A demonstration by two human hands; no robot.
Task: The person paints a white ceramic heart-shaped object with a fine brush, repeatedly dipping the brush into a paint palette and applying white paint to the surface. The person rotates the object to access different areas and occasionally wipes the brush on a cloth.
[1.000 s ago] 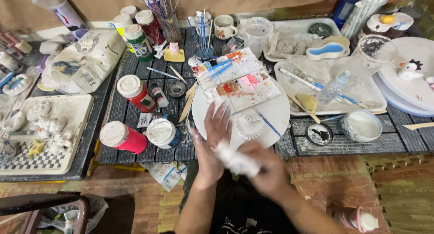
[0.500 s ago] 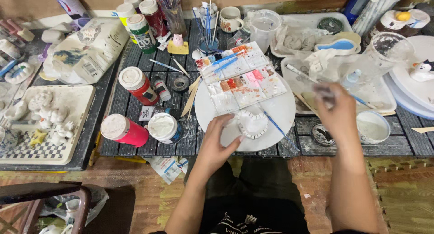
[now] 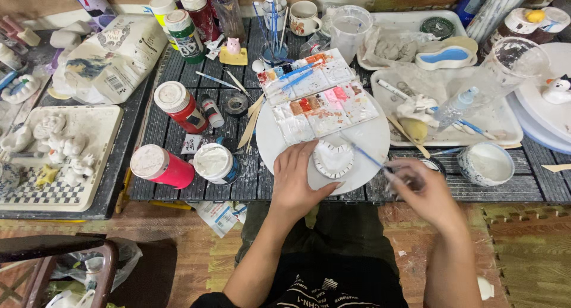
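In the head view the person sits at the near edge of a dark slatted desk (image 3: 178, 114), both forearms reaching up from below. The left hand (image 3: 297, 180) lies flat and released, fingers spread, on the near rim of a round white board (image 3: 369, 138); its fingertips touch the left side of a small white ceramic piece (image 3: 333, 159) with a scalloped edge, which sits on the board near the desk's front edge, about midway along it. The left hand grips nothing; it only steadies the piece.

The right hand (image 3: 425, 192) is blurred and hovers over the front edge of the desk, just right of the board. It is closed around the end of a thin blue-handled brush (image 3: 366, 156), whose shaft slants up and left across the board, ending just beside the ceramic piece; whether the tip touches it cannot be told.

On the far half of the board rests a white paint palette (image 3: 321, 99) with red, pink and orange wells. A white round bowl (image 3: 486, 163) stands on the desk beside the right hand. Left of the board stand an open white paint tub (image 3: 214, 163) and a red bottle (image 3: 162, 166) lying near the front edge.
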